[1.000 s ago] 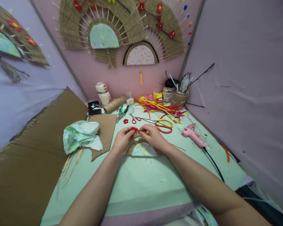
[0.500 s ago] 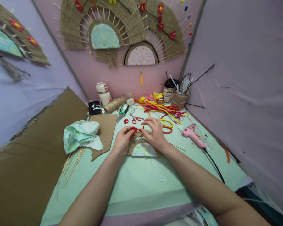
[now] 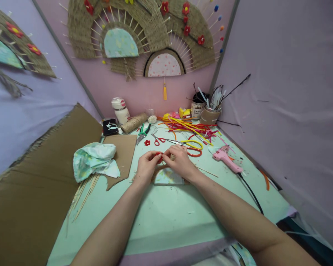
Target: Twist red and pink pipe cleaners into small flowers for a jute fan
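Between my two hands is a small red pipe cleaner piece [image 3: 159, 159], bent round and mostly covered by fingers. My left hand [image 3: 147, 166] pinches it between thumb and fingertips. From the other side my right hand [image 3: 180, 162] has its thumb and fingers closed on the same piece. Under both hands lies a small woven fan [image 3: 168, 175] with a pale green and yellow cloth half-circle; its upper part is hidden. A finished-looking red flower [image 3: 147, 143] rests on the table beyond my left hand.
Behind the hands lie red-and-yellow-handled scissors [image 3: 194, 150], small red scissors [image 3: 157, 140], green pliers [image 3: 143, 133] and many pipe cleaners [image 3: 188, 127]. At right is a pink glue gun [image 3: 227, 160] with a cord. Crumpled cloth [image 3: 94, 159] covers cardboard [image 3: 127, 151] and sticks [image 3: 86, 195] at left.
My right hand has moved left and its raised fingers have closed in beside my left hand. The red strand's free end no longer shows. The view has shifted slightly.
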`<action>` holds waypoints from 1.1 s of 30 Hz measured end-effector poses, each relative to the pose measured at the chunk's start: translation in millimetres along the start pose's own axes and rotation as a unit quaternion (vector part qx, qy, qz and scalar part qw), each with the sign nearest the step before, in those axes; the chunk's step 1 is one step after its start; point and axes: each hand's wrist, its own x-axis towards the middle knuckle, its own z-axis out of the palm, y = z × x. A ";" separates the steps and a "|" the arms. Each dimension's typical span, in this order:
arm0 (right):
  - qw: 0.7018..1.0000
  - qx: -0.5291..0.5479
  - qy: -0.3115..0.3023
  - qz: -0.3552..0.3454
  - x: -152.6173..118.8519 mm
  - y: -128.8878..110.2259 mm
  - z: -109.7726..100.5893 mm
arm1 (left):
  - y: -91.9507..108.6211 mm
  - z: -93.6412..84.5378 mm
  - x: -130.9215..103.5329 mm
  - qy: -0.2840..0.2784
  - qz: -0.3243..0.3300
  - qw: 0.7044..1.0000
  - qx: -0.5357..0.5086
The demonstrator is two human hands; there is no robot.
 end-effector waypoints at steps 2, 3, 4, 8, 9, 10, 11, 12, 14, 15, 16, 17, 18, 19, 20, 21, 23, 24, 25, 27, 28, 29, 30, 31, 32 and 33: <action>1.000 0.028 -0.007 0.010 -0.3 -1.5 0.3 | -0.2 0.5 -0.1 0.018 0.005 1.000 -0.017; 0.999 0.044 -0.012 0.016 -0.3 -2.0 0.5 | -0.7 0.9 -0.3 0.026 0.005 0.999 -0.032; 0.998 0.059 -0.015 0.022 -0.2 -2.2 0.7 | -1.2 1.5 -0.6 0.032 0.003 0.998 -0.051; 0.996 0.085 -0.017 0.030 0.2 -1.1 2.1 | -3.6 3.7 -1.3 0.039 -0.031 0.991 -0.128; 0.996 0.084 -0.015 0.029 0.1 -0.5 2.7 | -4.2 3.9 -1.2 0.037 -0.041 0.988 -0.143; 0.996 0.083 -0.013 0.026 -0.1 0.1 3.5 | -4.6 4.1 -1.0 0.035 -0.050 0.986 -0.157; 0.996 0.082 -0.010 0.023 -0.4 0.6 4.3 | -5.0 4.2 -0.7 0.034 -0.056 0.983 -0.169; 0.996 0.082 -0.008 0.020 -0.7 1.0 5.1 | -5.3 4.3 -0.4 0.032 -0.062 0.981 -0.181; 0.996 0.086 -0.006 0.016 -1.1 1.3 6.0 | -5.3 4.5 0.3 0.030 -0.065 0.978 -0.197; 0.996 0.090 -0.004 0.017 -1.1 1.1 6.0 | -5.2 4.5 0.7 0.029 -0.063 0.977 -0.199; 0.995 0.097 -0.003 0.018 -0.9 0.9 5.5 | -5.0 4.4 1.2 0.029 -0.058 0.978 -0.197; 0.994 0.107 -0.002 0.019 -0.6 0.6 4.6 | -4.8 4.1 1.8 0.029 -0.049 0.980 -0.190; 0.993 0.118 0.001 0.022 0.1 0.5 3.3 | -4.8 3.5 2.5 0.031 -0.037 0.983 -0.179; 0.991 0.129 0.007 0.026 1.0 0.7 1.7 | -5.0 2.6 3.3 0.033 -0.023 0.986 -0.163; 0.990 0.140 0.016 0.030 2.2 1.3 -0.1 | -5.3 1.5 4.0 0.036 -0.008 0.989 -0.142; 0.988 0.149 0.028 0.033 3.6 2.5 -1.9 | -5.8 0.2 4.7 0.037 0.008 0.992 -0.117; 0.986 0.158 0.045 0.038 6.9 6.3 -4.9 | -6.6 -2.4 5.4 0.034 0.039 0.997 -0.061; 0.986 0.158 0.042 0.036 8.5 8.7 -5.9 | -6.6 -3.5 5.2 0.030 0.053 0.998 -0.034; 0.987 0.155 0.028 0.030 10.0 11.1 -6.5 | -6.3 -4.3 4.8 0.027 0.067 0.997 -0.010; 0.990 0.140 -0.013 0.014 11.8 15.2 -6.5 | -4.7 -5.1 3.5 0.022 0.090 0.995 0.031; 0.991 0.128 -0.031 0.006 12.1 16.4 -6.1 | -3.7 -5.2 2.8 0.020 0.101 0.994 0.049; 0.992 0.115 -0.043 -0.001 12.0 17.0 -5.7 | -2.8 -5.2 2.3 0.018 0.110 0.992 0.063; 0.994 0.101 -0.047 -0.008 11.6 17.1 -5.3 | -2.0 -5.0 1.9 0.017 0.117 0.990 0.073; 0.995 0.088 -0.046 -0.017 11.1 16.8 -5.1 | -1.4 -4.8 1.8 0.016 0.121 0.989 0.078; 0.996 0.075 -0.040 -0.030 10.5 16.4 -5.0 | -1.1 -4.6 1.9 0.015 0.122 0.989 0.080; 0.996 0.064 -0.031 -0.046 10.1 15.9 -5.1 | -1.0 -4.3 2.1 0.014 0.120 0.989 0.080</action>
